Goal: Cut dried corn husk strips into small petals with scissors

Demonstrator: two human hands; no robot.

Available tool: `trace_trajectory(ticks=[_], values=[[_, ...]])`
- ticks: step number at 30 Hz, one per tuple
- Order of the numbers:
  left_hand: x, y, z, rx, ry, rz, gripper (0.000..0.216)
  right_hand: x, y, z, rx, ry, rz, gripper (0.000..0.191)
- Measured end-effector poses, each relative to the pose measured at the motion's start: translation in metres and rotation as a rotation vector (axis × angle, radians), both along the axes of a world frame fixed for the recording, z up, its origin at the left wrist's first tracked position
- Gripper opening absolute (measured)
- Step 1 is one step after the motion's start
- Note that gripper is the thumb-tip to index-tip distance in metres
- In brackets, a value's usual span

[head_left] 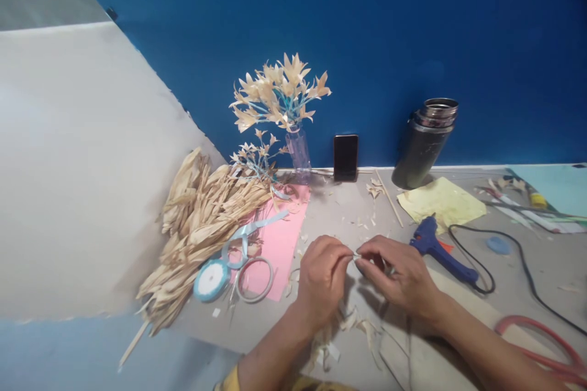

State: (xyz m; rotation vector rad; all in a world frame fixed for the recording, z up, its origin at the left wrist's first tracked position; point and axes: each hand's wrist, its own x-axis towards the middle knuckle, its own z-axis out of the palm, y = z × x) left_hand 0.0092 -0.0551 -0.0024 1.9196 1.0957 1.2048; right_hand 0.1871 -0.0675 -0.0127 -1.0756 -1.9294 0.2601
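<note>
My left hand (pixel 321 272) and my right hand (pixel 398 272) meet above the front middle of the table, fingertips almost touching. Both are closed in a pinch on a tiny pale bit between them, too small to name. Below them lie curled dry husk scraps (pixel 362 325) and thin dark wires (pixel 409 348). A blue glue gun (pixel 443 250) rests just right of my right hand. To the left of my left hand are a pink sheet (pixel 293 226), a roll of tape (pixel 255 280) and a spool of light blue ribbon (pixel 211 280).
A heap of dry husks (pixel 197 226) covers the left side. Husk flowers (pixel 279 88) stand in a clear bottle (pixel 299 153) by the blue wall. A phone (pixel 345 157) and a dark flask (pixel 424 143) lean at the back. Red-handled scissors (pixel 541 342) lie at right, near a black cord (pixel 527 269).
</note>
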Motion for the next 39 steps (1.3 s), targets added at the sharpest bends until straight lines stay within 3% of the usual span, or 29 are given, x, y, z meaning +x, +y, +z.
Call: trace_trajectory(ticks=[4,7,13,20,25,33,39], values=[[0.003,0.003,0.001,-0.632,-0.523,-0.111,0.018,0.001,0.000,-0.004,-0.024,0.030,-0.015,0.006],[0.005,0.003,-0.002,-0.820,-0.736,-0.218,0.028,0.001,0.001,-0.003,-0.104,0.104,-0.018,0.008],[0.010,-0.001,-0.007,-0.792,-0.702,-0.260,0.029,-0.001,0.000,0.008,-0.218,0.243,0.071,0.010],[0.011,-0.005,-0.006,-0.597,-0.404,-0.133,0.023,-0.003,0.000,0.003,-0.240,0.286,0.075,0.009],[0.012,-0.007,-0.006,-0.517,-0.315,-0.073,0.019,-0.004,0.001,0.001,-0.244,0.349,0.074,0.008],[0.005,-0.002,-0.003,-0.631,-0.447,-0.204,0.018,-0.003,0.000,0.007,-0.338,0.447,0.116,0.014],[0.002,-0.001,-0.003,-0.634,-0.477,-0.274,0.019,-0.002,0.001,0.009,-0.569,0.538,0.206,0.017]])
